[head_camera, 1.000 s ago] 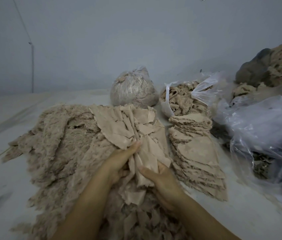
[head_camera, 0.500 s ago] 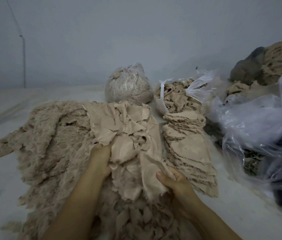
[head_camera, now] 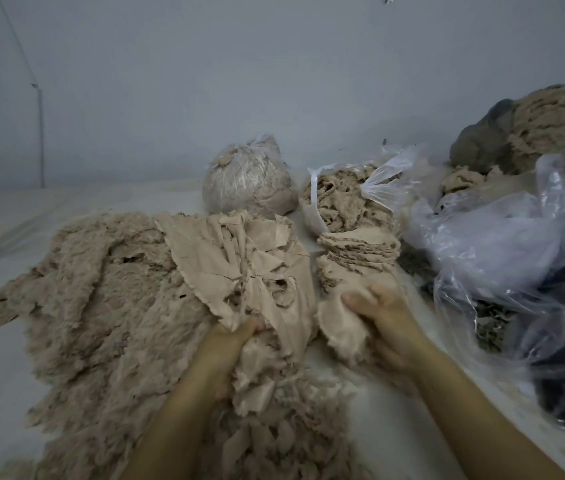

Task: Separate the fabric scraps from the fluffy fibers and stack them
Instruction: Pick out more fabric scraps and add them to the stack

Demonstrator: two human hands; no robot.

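Right hand grips a beige frayed-edged fabric scrap at the near end of the stack of flat beige scraps. Left hand clutches loose beige scraps lying on the mound of fluffy beige fibers; tied clear plastic bag of fibers stands behind

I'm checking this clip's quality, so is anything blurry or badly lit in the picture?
Head view: dim, flat, bluish light; the right hand and the scrap it grips are motion-blurred; the left hand is sharper; the clear plastic bag shows glare.
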